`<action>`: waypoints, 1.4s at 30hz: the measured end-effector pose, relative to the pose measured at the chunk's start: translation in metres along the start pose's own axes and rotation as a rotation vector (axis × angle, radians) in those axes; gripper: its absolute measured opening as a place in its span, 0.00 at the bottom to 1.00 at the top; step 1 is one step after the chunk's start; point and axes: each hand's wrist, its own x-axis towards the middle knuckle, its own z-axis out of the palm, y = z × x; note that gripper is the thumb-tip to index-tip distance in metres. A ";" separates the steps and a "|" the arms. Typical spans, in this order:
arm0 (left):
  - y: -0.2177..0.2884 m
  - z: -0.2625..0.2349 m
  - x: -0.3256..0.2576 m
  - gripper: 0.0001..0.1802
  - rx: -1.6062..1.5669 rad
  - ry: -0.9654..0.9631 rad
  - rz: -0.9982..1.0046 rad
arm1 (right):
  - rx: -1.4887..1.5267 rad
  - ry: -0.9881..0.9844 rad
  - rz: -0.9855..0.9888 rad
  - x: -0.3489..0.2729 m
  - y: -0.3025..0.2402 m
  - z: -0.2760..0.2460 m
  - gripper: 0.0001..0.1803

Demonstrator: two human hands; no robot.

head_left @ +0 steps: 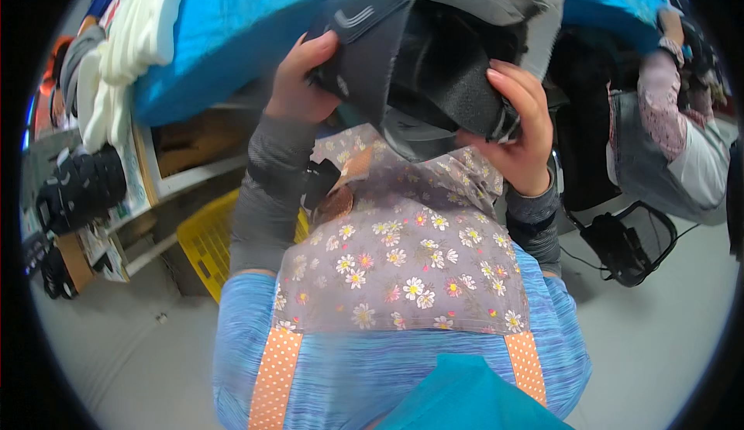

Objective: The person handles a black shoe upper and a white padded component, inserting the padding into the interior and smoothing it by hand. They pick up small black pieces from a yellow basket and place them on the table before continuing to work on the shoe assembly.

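In front of my chest, at the table's near edge, I hold up a hollow black sewn fabric piece (360, 54) with pale grey lining and a light curved mark on its left side. Its exact kind is unclear. My left hand (304, 80) grips its left side, with the thumb on the outer face and the other fingers mostly hidden. At the opening on the other side, my right hand (523, 124) curls its fingers over the dark inner part (465, 93). A ragged pale strip (544, 23) sticks up along the upper right rim.
A blue-covered table (232, 23) spans the far side. White foam-like pieces (143, 31) are stacked at left, above dark bundled pieces (81, 186) on a shelf. A yellow basket (205, 240) stands below. Another person (670, 132) works at right, near a black-framed chair (628, 244).
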 end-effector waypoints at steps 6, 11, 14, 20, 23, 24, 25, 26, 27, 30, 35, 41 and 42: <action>0.007 0.059 -0.004 0.28 -0.511 -0.110 -0.127 | -0.243 0.031 -0.241 0.007 -0.004 -0.026 0.22; -0.022 0.045 -0.017 0.32 -0.738 -0.108 -0.172 | -0.472 0.380 0.047 -0.028 0.008 -0.039 0.08; -0.032 0.049 -0.023 0.33 -0.686 -0.112 -0.187 | -0.336 0.486 0.508 -0.035 0.014 -0.038 0.05; -0.042 0.072 -0.006 0.30 -0.650 -0.017 -0.296 | -0.679 0.622 0.324 -0.050 0.032 -0.026 0.17; -0.051 0.070 -0.003 0.30 -0.647 -0.002 -0.346 | -0.214 0.016 -0.074 -0.044 0.008 -0.033 0.14; -0.052 0.072 -0.002 0.30 -0.597 0.009 -0.386 | -0.173 -0.049 0.006 -0.040 0.002 -0.026 0.13; -0.054 0.075 -0.002 0.30 -0.597 0.002 -0.396 | -0.130 -0.115 0.083 -0.035 -0.002 -0.018 0.13; -0.058 0.078 -0.002 0.30 -0.520 0.036 -0.423 | -0.110 -0.123 0.109 -0.035 -0.003 -0.014 0.15; -0.061 0.081 -0.002 0.30 -0.444 0.072 -0.442 | -0.115 -0.143 0.169 -0.037 -0.003 -0.011 0.15; -0.076 0.078 -0.003 0.30 -0.393 0.087 -0.480 | -0.055 -0.189 0.267 -0.047 0.001 -0.001 0.11; -0.094 0.069 0.003 0.23 0.061 0.105 -0.653 | 0.009 0.027 0.597 -0.097 0.005 0.035 0.06; -0.098 0.080 0.001 0.31 0.728 0.162 -0.366 | -0.111 -0.121 0.487 -0.107 0.006 0.058 0.07; -0.100 0.079 0.007 0.32 0.724 0.092 -0.336 | -0.133 -0.117 0.423 -0.106 0.007 0.061 0.07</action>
